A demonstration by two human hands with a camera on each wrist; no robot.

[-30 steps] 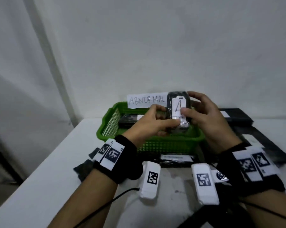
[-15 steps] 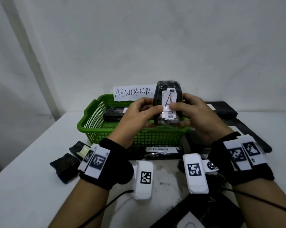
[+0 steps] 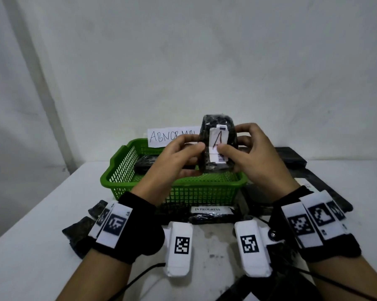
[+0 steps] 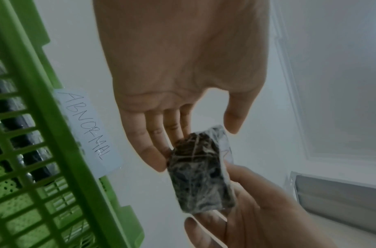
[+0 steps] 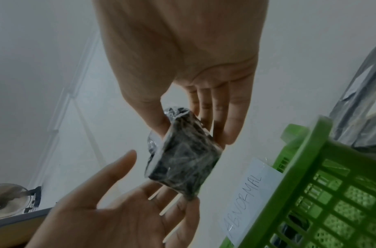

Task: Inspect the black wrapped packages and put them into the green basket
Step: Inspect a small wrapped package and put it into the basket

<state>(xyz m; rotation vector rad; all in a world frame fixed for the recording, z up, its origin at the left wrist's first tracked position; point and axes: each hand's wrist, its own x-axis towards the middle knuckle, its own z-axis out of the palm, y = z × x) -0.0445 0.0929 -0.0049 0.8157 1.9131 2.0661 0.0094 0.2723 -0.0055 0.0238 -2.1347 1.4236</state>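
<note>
Package upright above basket, pinched between left hand and right hand, white label with "A" facing camera, another package inside basket

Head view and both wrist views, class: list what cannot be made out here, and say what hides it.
- Barcode on the held package: too small in the head view; label faces away in the wrist views.
- ABNORMAL sign: last letters covered by the left hand in the head view.
- Green basket contents: mostly hidden by both hands, including the right hand.
- Left-side packages: partly behind the wristband.
</note>
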